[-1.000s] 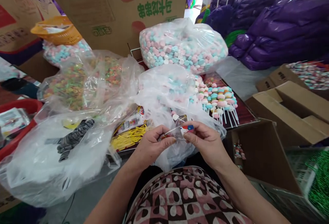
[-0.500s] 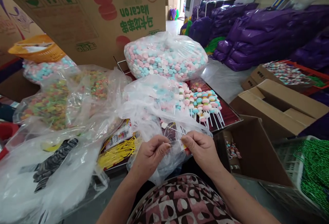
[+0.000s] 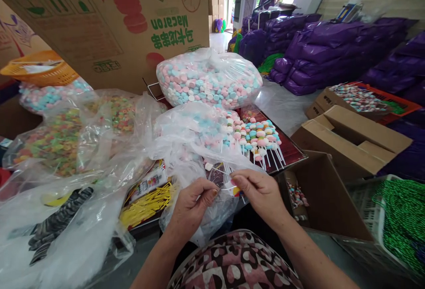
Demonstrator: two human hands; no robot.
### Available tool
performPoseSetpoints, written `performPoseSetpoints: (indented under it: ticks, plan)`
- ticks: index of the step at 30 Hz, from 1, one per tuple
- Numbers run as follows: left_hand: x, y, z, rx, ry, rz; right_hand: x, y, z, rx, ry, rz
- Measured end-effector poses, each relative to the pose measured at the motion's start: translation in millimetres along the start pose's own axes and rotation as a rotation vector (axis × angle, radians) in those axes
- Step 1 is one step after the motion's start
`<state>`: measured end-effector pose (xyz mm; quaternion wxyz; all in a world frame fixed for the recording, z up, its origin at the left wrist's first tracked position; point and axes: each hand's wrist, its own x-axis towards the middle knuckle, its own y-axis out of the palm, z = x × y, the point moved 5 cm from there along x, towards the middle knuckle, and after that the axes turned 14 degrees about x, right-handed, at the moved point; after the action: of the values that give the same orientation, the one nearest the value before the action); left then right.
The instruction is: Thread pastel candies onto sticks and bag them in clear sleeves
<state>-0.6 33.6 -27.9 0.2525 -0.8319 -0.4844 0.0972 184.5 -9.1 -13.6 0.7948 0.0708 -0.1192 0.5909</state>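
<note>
My left hand (image 3: pixel 194 202) is closed in a pinch, thumb against forefinger; whatever lies between them, if anything, I cannot make out. Just to its right, my right hand (image 3: pixel 262 194) pinches a small clear plastic packet (image 3: pixel 236 190) with a red, yellow and blue print. Below and behind both hands spreads a crumpled clear plastic bag (image 3: pixel 212 216). Marshmallow skewers (image 3: pixel 260 136) in pink, blue and white lie beyond my right hand, their white sticks pointing towards me. Left of my left hand is a pile of yellow twist ties (image 3: pixel 146 207).
A big clear bag of marshmallows (image 3: pixel 209 81) sits behind the skewers. Bags of gummy candy (image 3: pixel 53 140) and a striped glove (image 3: pixel 61 218) lie left. An open carton (image 3: pixel 332 196) and a crate of green cord (image 3: pixel 398 222) stand right. A large cardboard box (image 3: pixel 133 23) rises behind.
My fingertips have drawn slightly apart, and more of the packet's coloured print shows by my right hand. The whole view has shifted a little.
</note>
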Motion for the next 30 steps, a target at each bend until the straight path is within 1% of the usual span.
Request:
performPoseSetpoints:
  ticks: [1, 3, 4, 5, 7, 9, 11, 13, 15, 17, 21, 24, 26, 28, 30]
  plan:
    - [-0.4, -2.7, 2.2, -0.009, 0.0, -0.016, 3.4, -12.8, -2.8, -0.009, 0.028, -0.062]
    - [-1.5, -7.3, 6.9, -0.049, -0.022, -0.041, 12.5, -46.4, -11.4, -0.082, 0.09, -0.237]
    - [-2.0, -8.9, 8.8, -0.067, -0.036, -0.054, 18.4, -63.1, -15.8, -0.163, 0.106, -0.302]
    - [-2.2, -9.7, 10.0, -0.08, -0.048, -0.065, 25.2, -77.5, -20.5, -0.271, 0.121, -0.333]
    - [-2.2, -9.3, 10.6, -0.097, -0.068, -0.077, 40.4, -96.1, -32.1, -0.536, 0.183, -0.291]
    - [-2.0, -7.8, 10.5, -0.122, -0.089, -0.092, 52.6, -103.4, -44.8, -0.801, 0.291, -0.212]
    - [-2.2, -6.6, 11.7, -0.162, -0.116, -0.109, 59.8, -101.4, -55.2, -0.967, 0.396, -0.131]
    - [-3.3, -6.2, 14.9, -0.208, -0.145, -0.123, 63.3, -94.5, -61.3, -1.017, 0.454, -0.082]
    - [-5.1, -6.3, 19.8, -0.256, -0.172, -0.129, 65.0, -88.2, -64.2, -1.009, 0.466, -0.074]
    - [-7.0, -7.0, 25.4, -0.316, -0.193, -0.146, 65.5, -86.2, -65.8, -0.989, 0.457, -0.094]
    - [-8.4, -9.8, 34.1, -0.48, -0.21, -0.215, 61.5, -93.0, -65.7, -0.907, 0.395, -0.181]
    - [-6.8, -13.6, 37.6, -0.599, -0.212, -0.278, 51.8, -97.5, -61.4, -0.811, 0.325, -0.247]
    - [-5.3, -16.6, 39.7, -0.656, -0.211, -0.304, 42.7, -96.8, -55.6, -0.656, 0.244, -0.294]
    - [-4.0, -20.0, 41.5, -0.688, -0.198, -0.313, 32.1, -93.9, -48.6, -0.426, 0.165, -0.347]
    - [-2.9, -23.5, 42.9, -0.698, -0.179, -0.307, 21.0, -89.7, -42.2, -0.227, 0.124, -0.376]
